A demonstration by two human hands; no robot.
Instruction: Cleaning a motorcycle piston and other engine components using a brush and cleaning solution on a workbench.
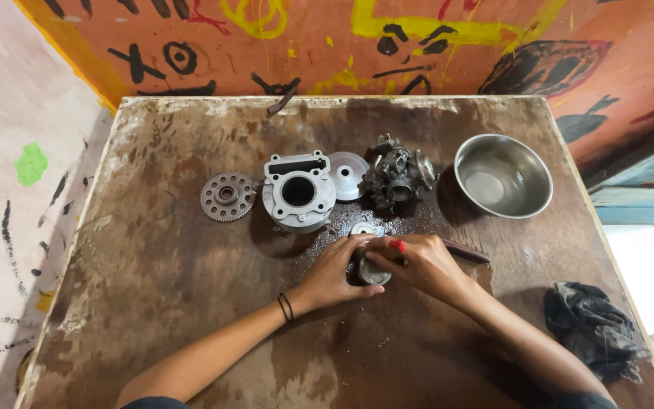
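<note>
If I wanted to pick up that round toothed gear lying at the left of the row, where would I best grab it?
The toothed gear lies flat on the wooden table, with bare table to its left and front. Probably best to come from above and pinch across the outer rim at opposite edges. The raised hub in its middle might give a second hold. The cylinder block crowds its right side, so come from the left.

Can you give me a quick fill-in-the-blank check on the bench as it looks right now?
1. Both hands, left hand and right hand, hold a small round metal part at the ____ of the table.
2. The toothed gear lies to the ____ of the cylinder block.
3. The steel bowl is ____ inside.
4. The dark rag lies near the table's ____ edge.

Missing words: middle; left; empty; right
</note>
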